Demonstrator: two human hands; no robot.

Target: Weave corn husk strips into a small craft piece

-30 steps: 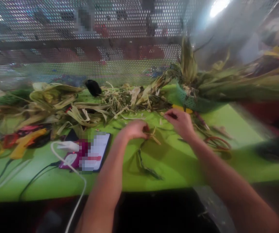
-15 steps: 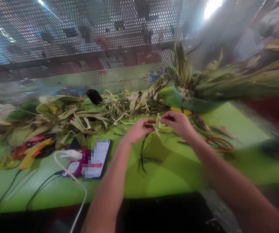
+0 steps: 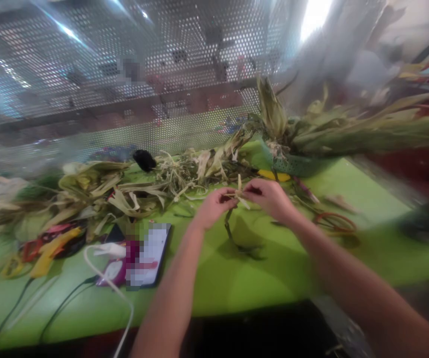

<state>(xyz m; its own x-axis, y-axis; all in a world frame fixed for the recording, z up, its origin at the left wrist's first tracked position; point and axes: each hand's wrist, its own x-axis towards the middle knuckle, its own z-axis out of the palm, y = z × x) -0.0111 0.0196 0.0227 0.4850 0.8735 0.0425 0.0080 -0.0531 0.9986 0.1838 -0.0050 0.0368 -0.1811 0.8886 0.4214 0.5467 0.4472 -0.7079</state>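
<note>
My left hand [image 3: 210, 208] and my right hand [image 3: 268, 198] are raised just above the green table [image 3: 259, 278], fingers pinched together. Between them they hold a small bundle of dry husk strips [image 3: 239, 195]. A dark green strip [image 3: 237, 238] hangs down from the bundle and curls on the table below. Both hands are closed on the husk strips.
A heap of dry corn husks [image 3: 125, 184] stretches along the back of the table. A green basket [image 3: 296, 161] with long leaves stands at the right. A phone [image 3: 145, 253] with white cable [image 3: 106, 278] lies left of my arm. A perforated metal screen [image 3: 143, 89] stands behind.
Both hands have lifted off the table and come together, raising the husk strips; the dangling dark strip rose with them. The view has tilted slightly.
</note>
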